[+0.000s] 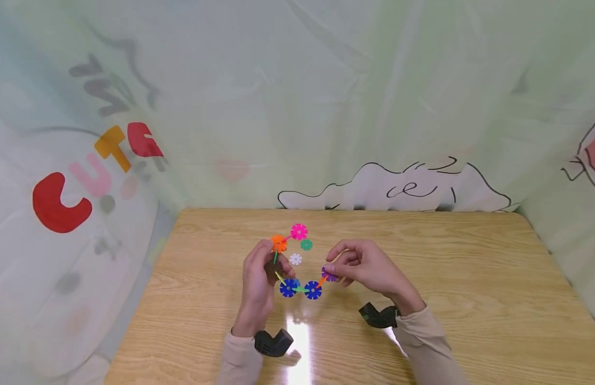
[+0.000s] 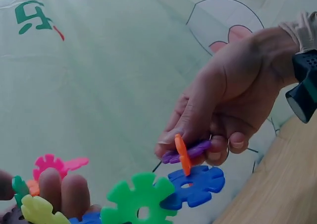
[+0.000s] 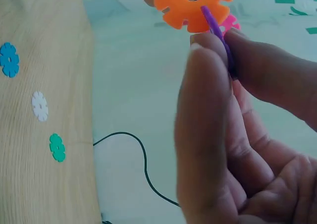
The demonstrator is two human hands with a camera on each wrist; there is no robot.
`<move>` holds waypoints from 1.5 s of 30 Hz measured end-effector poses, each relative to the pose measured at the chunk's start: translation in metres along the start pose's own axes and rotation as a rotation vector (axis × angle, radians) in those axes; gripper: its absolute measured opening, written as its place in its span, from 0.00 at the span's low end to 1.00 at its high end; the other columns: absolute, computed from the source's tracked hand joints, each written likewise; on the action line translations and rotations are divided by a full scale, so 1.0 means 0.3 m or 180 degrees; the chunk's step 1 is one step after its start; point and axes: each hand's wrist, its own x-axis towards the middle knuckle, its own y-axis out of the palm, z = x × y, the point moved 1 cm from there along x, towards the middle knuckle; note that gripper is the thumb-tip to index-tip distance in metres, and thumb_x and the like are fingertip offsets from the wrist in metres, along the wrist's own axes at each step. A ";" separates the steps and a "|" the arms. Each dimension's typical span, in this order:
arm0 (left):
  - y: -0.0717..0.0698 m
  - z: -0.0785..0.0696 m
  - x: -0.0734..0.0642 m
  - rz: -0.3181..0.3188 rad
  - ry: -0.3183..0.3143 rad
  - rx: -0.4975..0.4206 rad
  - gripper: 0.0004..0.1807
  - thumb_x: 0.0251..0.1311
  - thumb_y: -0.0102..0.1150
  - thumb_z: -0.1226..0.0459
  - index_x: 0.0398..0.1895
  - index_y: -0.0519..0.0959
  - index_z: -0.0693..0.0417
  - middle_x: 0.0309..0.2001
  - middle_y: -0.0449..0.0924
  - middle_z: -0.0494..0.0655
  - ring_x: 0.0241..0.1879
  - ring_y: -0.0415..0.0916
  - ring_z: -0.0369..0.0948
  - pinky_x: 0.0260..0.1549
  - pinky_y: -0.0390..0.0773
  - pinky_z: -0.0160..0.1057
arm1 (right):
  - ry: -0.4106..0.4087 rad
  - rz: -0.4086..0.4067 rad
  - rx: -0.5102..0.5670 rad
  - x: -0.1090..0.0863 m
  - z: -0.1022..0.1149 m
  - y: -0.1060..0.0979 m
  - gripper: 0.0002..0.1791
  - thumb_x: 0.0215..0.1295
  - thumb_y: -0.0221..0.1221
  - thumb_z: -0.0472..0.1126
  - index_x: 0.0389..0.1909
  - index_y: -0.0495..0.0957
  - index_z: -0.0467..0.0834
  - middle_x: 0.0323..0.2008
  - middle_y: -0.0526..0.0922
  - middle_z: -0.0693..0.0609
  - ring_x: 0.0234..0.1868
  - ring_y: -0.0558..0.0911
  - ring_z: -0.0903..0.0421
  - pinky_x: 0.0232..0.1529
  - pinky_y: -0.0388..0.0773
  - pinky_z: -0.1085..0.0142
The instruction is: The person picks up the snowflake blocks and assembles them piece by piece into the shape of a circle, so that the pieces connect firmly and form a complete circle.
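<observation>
A curved chain of slotted plastic flower discs is held up between both hands. My left hand (image 1: 256, 280) grips its left side, around a dark disc; fingers partly hide that part. A pink disc (image 1: 299, 231) and an orange disc (image 1: 279, 243) form the upper left end. Along the bottom run two dark blue discs (image 1: 313, 290) joined by a green disc (image 2: 141, 199). On the right, an upright orange disc (image 3: 190, 17) links to a purple disc (image 1: 329, 274). My right hand (image 1: 370, 266) pinches this purple disc between thumb and forefinger.
Loose on the wooden table (image 1: 471, 299) lie a green disc (image 3: 57, 147), a white disc (image 3: 39, 106) and a blue disc (image 3: 9, 59), beneath the chain. Printed fabric (image 1: 326, 107) hangs behind the table's back edge and at its sides.
</observation>
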 end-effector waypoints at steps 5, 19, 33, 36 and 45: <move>-0.009 -0.007 0.005 0.0231 -0.0009 0.0257 0.16 0.82 0.49 0.56 0.34 0.77 0.52 0.24 0.84 0.42 0.22 0.82 0.38 0.27 0.86 0.36 | -0.0066 0.0134 -0.0036 0.002 -0.003 0.003 0.12 0.69 0.70 0.37 0.44 0.80 0.34 0.35 0.91 0.43 0.33 0.90 0.48 0.35 0.91 0.56; -0.064 -0.038 0.030 0.0838 -0.0029 0.0404 0.23 0.83 0.40 0.53 0.34 0.82 0.51 0.28 0.88 0.41 0.24 0.84 0.37 0.30 0.86 0.37 | -0.0115 0.0175 -0.0054 0.010 -0.006 0.015 0.09 0.70 0.68 0.35 0.43 0.81 0.33 0.36 0.90 0.42 0.32 0.89 0.54 0.36 0.91 0.58; -0.042 -0.010 0.026 0.0267 -0.0092 -0.0024 0.16 0.80 0.47 0.61 0.30 0.76 0.52 0.19 0.77 0.39 0.14 0.71 0.33 0.16 0.74 0.28 | 0.0000 0.0481 -0.0074 0.073 -0.074 0.011 0.15 0.79 0.61 0.43 0.51 0.81 0.34 0.42 0.90 0.37 0.40 0.91 0.39 0.42 0.91 0.51; -0.042 -0.010 0.026 0.0198 -0.0098 -0.0176 0.17 0.80 0.45 0.61 0.29 0.76 0.53 0.17 0.75 0.38 0.12 0.69 0.33 0.12 0.70 0.27 | 0.0251 -0.0120 -0.0161 0.126 -0.136 0.006 0.19 0.80 0.60 0.48 0.55 0.80 0.35 0.46 0.90 0.36 0.42 0.90 0.40 0.41 0.90 0.56; -0.035 -0.013 0.017 0.0384 -0.0075 -0.0290 0.18 0.80 0.46 0.61 0.26 0.75 0.52 0.16 0.74 0.37 0.11 0.68 0.32 0.11 0.70 0.26 | 0.0400 -0.0955 -0.0983 0.297 -0.292 0.043 0.34 0.78 0.60 0.51 0.80 0.64 0.49 0.70 0.72 0.33 0.67 0.77 0.37 0.64 0.80 0.42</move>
